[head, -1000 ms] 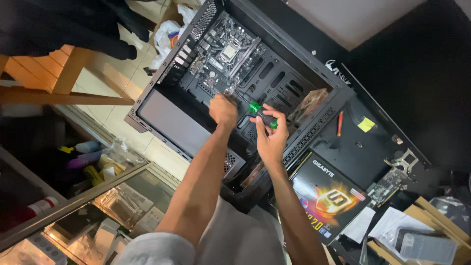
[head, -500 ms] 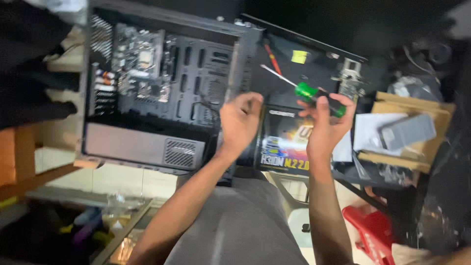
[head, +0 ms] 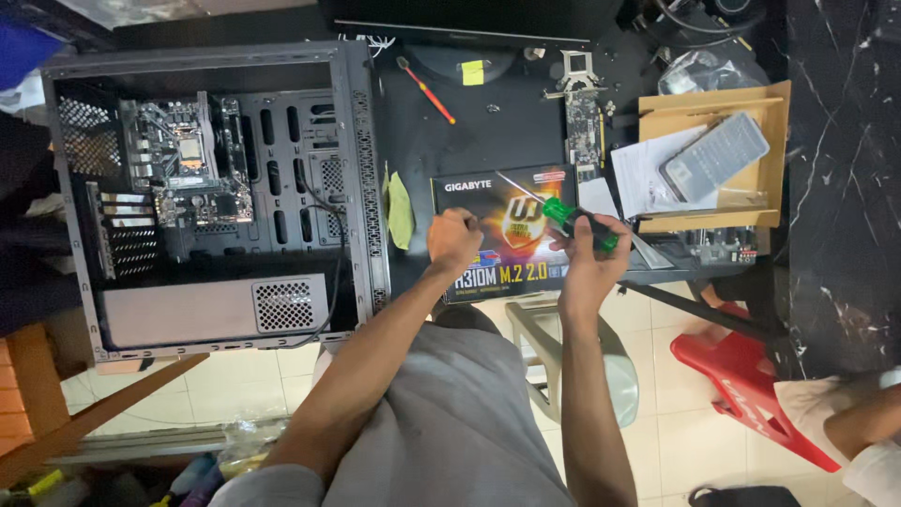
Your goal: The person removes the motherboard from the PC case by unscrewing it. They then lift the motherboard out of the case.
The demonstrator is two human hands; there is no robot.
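While the right hand point(head: 584, 255) is wrapped firmly around the green handle of a screwdriver point(head: 568, 219), its thin metal shaft angles up and to the left over the printed cardboard box point(head: 488, 192) that lies flat on the dark desk point(head: 441, 150). The left hand point(head: 453, 239) is curled into a loose fist resting on the near part of that box; whether it pinches something small, such as a screw, cannot be told from this view. The screwdriver looks light and rigid, with a smooth plastic handle thick enough to fill the palm, so the handle is the place to hold it, not the slim shaft, which would probably slip between bare fingers. The box appears light and slightly yielding, best taken by its edges. To the left stands an open computer case point(head: 361, 169) on its side, with a circuit board point(head: 183, 164) mounted inside; that board looks fragile and should be touched only at its rim. A second, red-handled screwdriver point(head: 427, 91) lies further back on the desk, well apart from both hands.
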